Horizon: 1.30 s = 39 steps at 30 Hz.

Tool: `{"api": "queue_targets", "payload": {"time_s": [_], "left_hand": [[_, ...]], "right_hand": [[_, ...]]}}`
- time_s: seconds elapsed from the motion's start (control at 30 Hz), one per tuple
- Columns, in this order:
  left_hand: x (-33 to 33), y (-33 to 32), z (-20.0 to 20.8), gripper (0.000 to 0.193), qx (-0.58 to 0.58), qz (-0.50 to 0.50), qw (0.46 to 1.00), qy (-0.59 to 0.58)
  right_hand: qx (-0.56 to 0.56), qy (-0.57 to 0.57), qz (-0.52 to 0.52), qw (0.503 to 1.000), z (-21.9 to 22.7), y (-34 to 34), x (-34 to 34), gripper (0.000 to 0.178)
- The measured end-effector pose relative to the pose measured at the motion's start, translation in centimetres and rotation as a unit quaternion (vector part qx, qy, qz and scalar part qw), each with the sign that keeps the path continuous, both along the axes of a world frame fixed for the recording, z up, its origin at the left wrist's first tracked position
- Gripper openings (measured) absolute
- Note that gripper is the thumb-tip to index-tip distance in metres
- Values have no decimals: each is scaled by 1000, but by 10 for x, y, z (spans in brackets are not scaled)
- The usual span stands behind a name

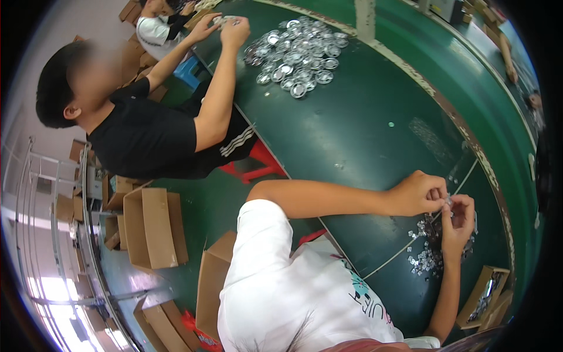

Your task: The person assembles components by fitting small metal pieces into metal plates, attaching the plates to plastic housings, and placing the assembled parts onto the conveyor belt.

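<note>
Over the right part of the green table, my left hand [419, 193] and my right hand [459, 226] meet fingertip to fingertip. Between them they pinch a small shiny silvery piece [448, 200], mostly covered by the fingers, so its exact kind does not show. Both hands are closed around it. Just below them lies a loose scatter of small silvery metal pieces [423, 261], partly hidden behind my right hand and wrist.
An open cardboard box [484, 296] holding silvery parts stands right of my right forearm. Farther up the table [346, 135] is a heap of round shiny discs [299, 56]. A co-worker in black [146, 135] handles something small there. Cardboard boxes [153, 229] stand on the floor at left.
</note>
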State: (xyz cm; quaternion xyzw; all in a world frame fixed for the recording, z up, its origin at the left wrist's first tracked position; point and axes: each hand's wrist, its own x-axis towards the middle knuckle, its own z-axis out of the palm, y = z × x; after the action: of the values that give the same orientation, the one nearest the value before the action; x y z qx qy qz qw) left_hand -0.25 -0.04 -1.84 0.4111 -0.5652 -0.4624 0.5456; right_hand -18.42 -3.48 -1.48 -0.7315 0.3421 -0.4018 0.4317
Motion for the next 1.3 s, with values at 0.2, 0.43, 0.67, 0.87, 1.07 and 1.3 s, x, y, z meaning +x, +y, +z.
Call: {"api": "queue_targets", "payload": {"time_s": [0.2, 0.43, 0.67, 0.87, 1.07, 1.3], "left_hand": [[5, -5, 1, 11, -4, -33, 999, -22], [-3, -6, -4, 8, 25, -61, 998, -18], [-3, -6, 1, 8, 118, -76, 990, 4], [-3, -6, 4, 13, 119, -94, 988, -12], [4, -12, -5, 7, 69, -32, 997, 5], [-10, -13, 4, 5, 99, -2, 995, -7]], "right_hand": [[-54, 32, -35, 997, 16, 9, 7, 35], [-78, 2, 56, 995, 11, -19, -15, 20], [-31, -4, 126, 992, 14, -24, -18, 17], [-15, -50, 157, 986, 15, -24, -24, 13], [-206, -125, -172, 955, 52, -48, -50, 4], [-317, -363, -180, 857, 151, 42, -262, 13]]}}
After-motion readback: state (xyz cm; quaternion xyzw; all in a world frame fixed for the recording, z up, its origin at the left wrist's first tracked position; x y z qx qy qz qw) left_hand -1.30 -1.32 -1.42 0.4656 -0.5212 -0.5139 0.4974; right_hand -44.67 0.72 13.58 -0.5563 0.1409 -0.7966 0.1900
